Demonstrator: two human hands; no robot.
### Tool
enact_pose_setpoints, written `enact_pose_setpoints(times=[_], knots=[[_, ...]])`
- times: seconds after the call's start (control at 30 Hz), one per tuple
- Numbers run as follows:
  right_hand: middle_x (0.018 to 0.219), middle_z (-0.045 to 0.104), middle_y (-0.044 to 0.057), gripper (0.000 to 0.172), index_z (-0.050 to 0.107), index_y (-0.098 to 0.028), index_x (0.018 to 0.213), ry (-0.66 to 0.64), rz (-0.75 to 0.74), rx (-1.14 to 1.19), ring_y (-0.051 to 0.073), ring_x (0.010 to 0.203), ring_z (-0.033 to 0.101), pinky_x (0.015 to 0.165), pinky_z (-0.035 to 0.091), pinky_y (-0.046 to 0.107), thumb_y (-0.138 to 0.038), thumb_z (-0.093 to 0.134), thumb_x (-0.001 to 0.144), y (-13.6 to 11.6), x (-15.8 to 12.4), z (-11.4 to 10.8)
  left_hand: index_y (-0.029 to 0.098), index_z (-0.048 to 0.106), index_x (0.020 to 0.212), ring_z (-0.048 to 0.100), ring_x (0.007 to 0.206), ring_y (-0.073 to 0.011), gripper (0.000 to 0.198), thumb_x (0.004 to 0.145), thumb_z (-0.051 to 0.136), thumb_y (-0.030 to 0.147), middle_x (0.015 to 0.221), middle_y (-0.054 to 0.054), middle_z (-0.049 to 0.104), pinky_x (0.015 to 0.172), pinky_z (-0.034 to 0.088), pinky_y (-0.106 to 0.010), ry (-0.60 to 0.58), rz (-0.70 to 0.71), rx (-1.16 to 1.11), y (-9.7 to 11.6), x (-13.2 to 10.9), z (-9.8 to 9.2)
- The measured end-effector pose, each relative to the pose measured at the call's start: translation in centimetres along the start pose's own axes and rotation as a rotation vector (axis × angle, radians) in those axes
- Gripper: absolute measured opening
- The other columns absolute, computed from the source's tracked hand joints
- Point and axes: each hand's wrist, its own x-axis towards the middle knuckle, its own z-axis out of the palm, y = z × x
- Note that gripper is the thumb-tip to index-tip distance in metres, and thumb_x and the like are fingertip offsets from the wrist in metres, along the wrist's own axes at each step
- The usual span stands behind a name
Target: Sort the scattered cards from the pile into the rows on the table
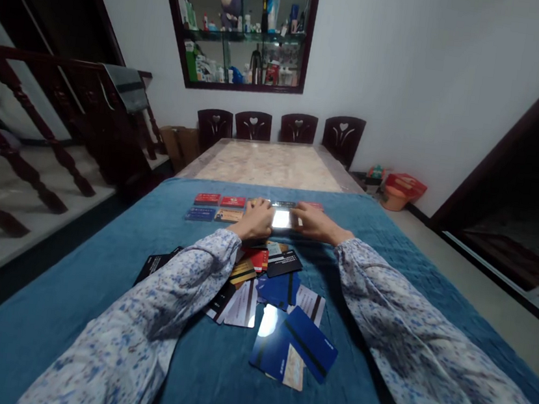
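Observation:
My left hand (256,220) and my right hand (316,223) are at the far part of the blue cloth, on either side of a shiny card (282,218) whose face is washed out by glare. Curled fingers of both hands grip its side edges. Just beyond it lies a dark card (283,204), partly covered. To the left are neat rows with red cards (233,202), a blue card (200,214) and an orange card (229,215). Nearer to me spreads a loose pile: a black card (285,263), a gold card (243,271), white cards (243,305) and blue cards (311,343).
The blue cloth (355,383) covers the near part of the table; its far end shows a beige marble top (274,163). Several dark chairs (253,125) stand behind. A wooden railing (37,134) runs along the left, and an orange bucket (394,198) is on the floor at right.

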Motion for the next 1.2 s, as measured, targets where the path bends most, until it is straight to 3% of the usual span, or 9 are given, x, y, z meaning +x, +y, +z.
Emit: enact_pose_setpoints(times=[0.23,0.43,0.93,1.2], knots=[[0.099,0.065,0.009,0.014,0.07,-0.015,0.086,-0.12,0.027,-0.029,0.019,0.089,0.059,0.079,0.044,0.026,-0.009,0.062,0.076,1.7,0.3,0.2,0.018,0.064,0.094,0.042,0.128,-0.0362,0.013,0.081,0.061,0.02,0.124,-0.015,0.058,0.1,0.038,-0.059,-0.073,0.012,-0.053,0.3,2.2,0.8],[0.103,0.068,0.013,0.017,0.073,-0.014,0.087,-0.187,0.082,-0.08,0.02,0.091,0.062,0.078,0.043,0.025,-0.01,0.062,0.075,2.1,0.7,0.2,0.018,0.066,0.091,0.042,0.13,-0.0365,0.011,0.081,0.062,0.021,0.125,-0.014,0.061,0.099,0.039,-0.058,-0.132,0.001,-0.066,0.1,3.9,1.7],[0.089,0.072,0.01,0.022,0.076,-0.012,0.087,-0.27,0.08,-0.062,0.017,0.077,0.061,0.067,0.041,0.023,-0.01,0.058,0.075,1.7,1.2,-0.3,0.019,0.068,0.09,0.044,0.127,-0.0351,0.014,0.08,0.066,0.028,0.123,-0.012,0.064,0.1,0.041,-0.053,-0.214,0.032,-0.057,-1.4,5.6,2.9],[0.094,0.075,0.01,0.025,0.075,-0.012,0.095,-0.3,0.122,-0.07,0.018,0.078,0.064,0.065,0.041,0.023,-0.01,0.06,0.074,1.3,1.7,-0.4,0.018,0.067,0.085,0.043,0.125,-0.0353,0.013,0.078,0.065,0.028,0.118,-0.013,0.066,0.1,0.04,-0.054,-0.22,0.079,-0.015,-1.2,5.6,2.3]])
